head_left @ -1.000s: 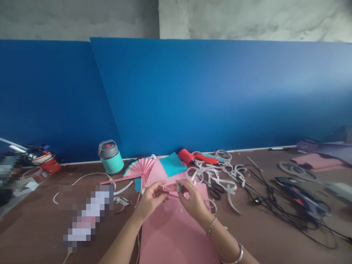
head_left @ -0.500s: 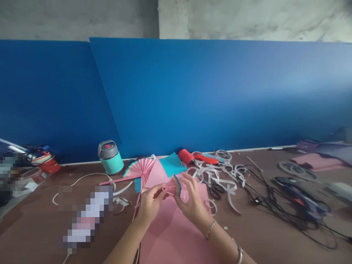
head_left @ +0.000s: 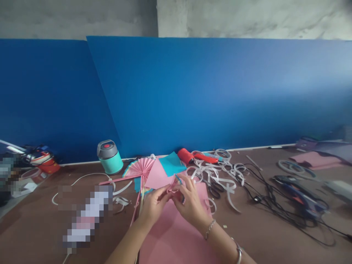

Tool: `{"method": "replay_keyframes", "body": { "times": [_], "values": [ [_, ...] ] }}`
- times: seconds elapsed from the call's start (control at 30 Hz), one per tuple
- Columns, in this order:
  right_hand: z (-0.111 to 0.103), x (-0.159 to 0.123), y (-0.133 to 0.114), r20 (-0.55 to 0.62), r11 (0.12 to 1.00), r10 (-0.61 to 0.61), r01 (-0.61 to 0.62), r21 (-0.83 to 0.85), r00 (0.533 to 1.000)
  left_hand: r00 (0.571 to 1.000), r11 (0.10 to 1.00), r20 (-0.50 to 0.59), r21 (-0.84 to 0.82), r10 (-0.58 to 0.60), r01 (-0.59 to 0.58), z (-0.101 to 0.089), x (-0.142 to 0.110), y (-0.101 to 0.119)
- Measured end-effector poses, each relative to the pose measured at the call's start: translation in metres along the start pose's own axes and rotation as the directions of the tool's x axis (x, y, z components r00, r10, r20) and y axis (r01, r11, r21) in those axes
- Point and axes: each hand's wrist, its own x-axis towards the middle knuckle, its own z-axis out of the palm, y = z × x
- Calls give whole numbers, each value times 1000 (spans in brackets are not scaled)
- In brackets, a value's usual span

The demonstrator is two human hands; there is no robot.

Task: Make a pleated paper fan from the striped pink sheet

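A small pleated paper fan (head_left: 178,179), pink with a blue and yellowish edge, is held up between both hands above a large pink paper sheet (head_left: 176,238). My left hand (head_left: 154,205) pinches its narrow pink end. Around the pleats from the right are the fingers of my right hand (head_left: 190,201), which hide much of the fan. Just beyond my left hand lies a bigger pink pleated fan (head_left: 142,169) with blue and yellow edging. Next to it are a flat pink piece of paper (head_left: 158,175) and a blue paper piece (head_left: 172,165).
A teal lidded container (head_left: 110,160) stands at the back left. Curled white paper strips (head_left: 213,172), a red cylinder (head_left: 186,156) and dark-handled scissors (head_left: 216,190) lie right of the hands. Black cables (head_left: 271,196) run across the right side. A blue partition (head_left: 198,95) stands behind.
My right hand's fingers have closed in toward the left hand and now cover more of the small fan. The fan's pleats look more gathered and turned upward.
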Motion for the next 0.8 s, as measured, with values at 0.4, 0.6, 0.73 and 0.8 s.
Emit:
{"method": "replay_keyframes", "body": {
  "times": [0.4,0.6,0.73,0.8],
  "values": [
    [-3,2,6,26,991,-50,47,123,998,990,998,130,7,55,-57,-2,1,2],
    [-5,2,0,38,995,-57,54,86,998,996,999,89,-51,-2,6,-4,1,0],
    [-4,1,0,24,997,-63,62,35,998,998,998,58,-61,-23,26,-6,1,5],
    [-3,0,0,9,998,-57,57,28,998,998,998,57,-58,-18,21,-6,1,6]
  ]
}}
